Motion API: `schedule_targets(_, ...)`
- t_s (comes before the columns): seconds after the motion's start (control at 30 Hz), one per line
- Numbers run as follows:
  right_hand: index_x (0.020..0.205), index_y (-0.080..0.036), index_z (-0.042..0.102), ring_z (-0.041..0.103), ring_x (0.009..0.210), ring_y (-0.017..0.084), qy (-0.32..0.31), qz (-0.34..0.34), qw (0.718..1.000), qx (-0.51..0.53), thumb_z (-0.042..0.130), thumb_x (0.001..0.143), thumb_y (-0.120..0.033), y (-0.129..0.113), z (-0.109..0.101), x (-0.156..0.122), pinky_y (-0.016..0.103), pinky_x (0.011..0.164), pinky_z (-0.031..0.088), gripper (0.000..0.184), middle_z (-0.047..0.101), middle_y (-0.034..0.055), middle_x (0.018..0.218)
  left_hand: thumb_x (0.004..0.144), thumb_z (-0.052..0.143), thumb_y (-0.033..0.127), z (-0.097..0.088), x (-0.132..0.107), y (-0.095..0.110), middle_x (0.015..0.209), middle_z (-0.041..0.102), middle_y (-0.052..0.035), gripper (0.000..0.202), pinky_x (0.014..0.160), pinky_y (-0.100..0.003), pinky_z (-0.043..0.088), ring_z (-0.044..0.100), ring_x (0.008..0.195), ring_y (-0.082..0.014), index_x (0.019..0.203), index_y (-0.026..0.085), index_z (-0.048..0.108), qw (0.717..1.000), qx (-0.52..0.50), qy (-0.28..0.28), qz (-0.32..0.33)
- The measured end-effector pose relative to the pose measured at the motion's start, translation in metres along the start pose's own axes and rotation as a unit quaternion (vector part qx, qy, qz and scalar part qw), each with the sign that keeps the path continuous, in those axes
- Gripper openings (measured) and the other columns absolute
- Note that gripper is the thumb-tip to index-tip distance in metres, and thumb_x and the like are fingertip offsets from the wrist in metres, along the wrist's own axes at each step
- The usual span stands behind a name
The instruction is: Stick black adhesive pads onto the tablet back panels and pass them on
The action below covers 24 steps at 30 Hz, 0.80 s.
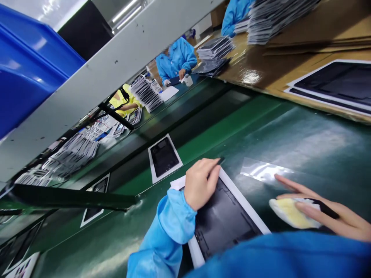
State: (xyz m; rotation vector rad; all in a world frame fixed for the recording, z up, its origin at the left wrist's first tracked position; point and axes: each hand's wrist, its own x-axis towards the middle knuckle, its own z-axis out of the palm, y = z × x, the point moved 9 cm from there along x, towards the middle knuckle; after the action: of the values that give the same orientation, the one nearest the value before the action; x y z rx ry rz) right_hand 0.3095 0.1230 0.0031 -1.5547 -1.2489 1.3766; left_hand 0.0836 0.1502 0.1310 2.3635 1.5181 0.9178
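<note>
A black panel with a white border [228, 220] lies on the green belt in front of me. My left hand [201, 183] rests on its far corner with the fingers curled down, pressing the edge. My right hand [324, 210] lies to the right with fingers stretched flat over a yellow-white cloth [290, 212] and a small black thing under the fingers. A clear film strip [262, 170] lies on the belt just beyond the right hand's fingertips.
Another white-bordered black panel [164, 157] lies farther along the green belt [304, 135], with more to the left [97, 199]. A brown table [261, 73] at right holds panels and stacked parts [216, 47]. People in blue sleeves work farther down. A blue bin [26, 73] sits overhead left.
</note>
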Motion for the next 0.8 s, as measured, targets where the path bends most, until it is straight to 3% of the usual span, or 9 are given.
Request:
schedule_targets(0.1,0.064,-0.032,0.067,0.045,0.103,0.028,-0.111,0.024,0.967,0.226,0.060,0.044,-0.049,-0.031,0.055,-0.015,0.040,0.080,0.036,0.027,0.048,0.0023,0.118,0.094,0.048,0.017,0.001,-0.025,0.032,0.088,0.071,-0.0061,0.024,0.066,-0.028,0.049,0.063,0.075,-0.0172,0.110,0.017,0.066,0.983,0.141,0.035,0.110)
schedule_targets(0.2,0.071,-0.032,0.066,0.052,0.094,0.028,-0.121,0.120,0.935,0.310,0.065,0.040,-0.044,-0.024,0.098,-0.018,0.041,0.071,0.042,0.034,0.059,0.0033,0.106,0.092,0.049,0.014,0.009,-0.044,0.045,0.083,0.070,-0.0069,0.026,0.054,-0.032,0.043,0.060,0.065,-0.0183,0.112,0.013,0.065,0.953,0.258,0.042,0.156)
schedule_targets(0.3,0.079,-0.032,0.065,0.057,0.085,0.028,-0.107,0.149,0.922,0.341,0.066,0.037,-0.044,-0.012,0.119,-0.009,0.041,0.067,0.045,0.044,0.066,0.0027,0.092,0.093,0.052,0.019,0.009,-0.055,0.040,0.094,0.071,-0.0098,0.028,0.058,-0.034,0.045,0.063,0.073,-0.0207,0.117,0.010,0.063,0.956,0.259,0.020,0.139)
schedule_targets(0.37,0.081,-0.029,0.065,0.057,0.082,0.026,-0.107,0.122,0.934,0.317,0.066,0.039,-0.043,-0.012,0.121,-0.001,0.040,0.068,0.044,0.044,0.067,0.0028,0.086,0.094,0.052,0.027,0.003,-0.061,0.034,0.101,0.071,-0.0097,0.028,0.062,-0.035,0.048,0.064,0.082,-0.0219,0.115,0.013,0.063,0.967,0.219,0.011,0.128)
schedule_targets(0.43,0.079,-0.027,0.066,0.058,0.081,0.026,-0.114,0.076,0.957,0.256,0.063,0.043,-0.044,-0.021,0.119,0.005,0.038,0.069,0.044,0.039,0.068,0.0031,0.083,0.094,0.052,0.030,-0.010,-0.066,0.023,0.102,0.071,-0.0083,0.024,0.067,-0.035,0.051,0.065,0.086,-0.0219,0.110,0.016,0.065,0.977,0.189,0.029,0.096)
schedule_targets(0.53,0.070,-0.028,0.068,0.057,0.083,0.025,-0.137,-0.005,0.978,0.156,0.060,0.048,-0.045,-0.045,0.115,0.008,0.037,0.071,0.044,0.029,0.066,0.0017,0.088,0.092,0.057,0.030,-0.031,-0.071,-0.006,0.097,0.071,-0.0066,0.020,0.071,-0.035,0.053,0.065,0.086,-0.0217,0.107,0.021,0.066,0.985,0.158,0.067,-0.013)
schedule_targets(0.7,0.066,-0.029,0.068,0.052,0.093,0.026,-0.167,-0.101,0.979,0.051,0.055,0.052,-0.047,-0.075,0.117,0.006,0.038,0.081,0.037,0.026,0.063,0.0013,0.096,0.088,0.060,0.028,-0.023,-0.078,-0.047,0.074,0.070,-0.0006,0.014,0.062,-0.029,0.051,0.061,0.061,-0.0151,0.089,0.022,0.072,0.984,-0.023,-0.001,-0.176)
schedule_targets(0.8,0.070,-0.029,0.067,0.047,0.100,0.026,-0.133,-0.126,0.981,0.072,0.053,0.055,-0.046,-0.071,0.115,0.002,0.038,0.085,0.033,0.026,0.055,0.0015,0.111,0.084,0.061,0.027,-0.028,-0.084,-0.066,0.069,0.069,-0.0001,0.014,0.060,-0.026,0.048,0.056,0.054,-0.0125,0.082,0.020,0.073,0.965,-0.080,0.026,-0.249)
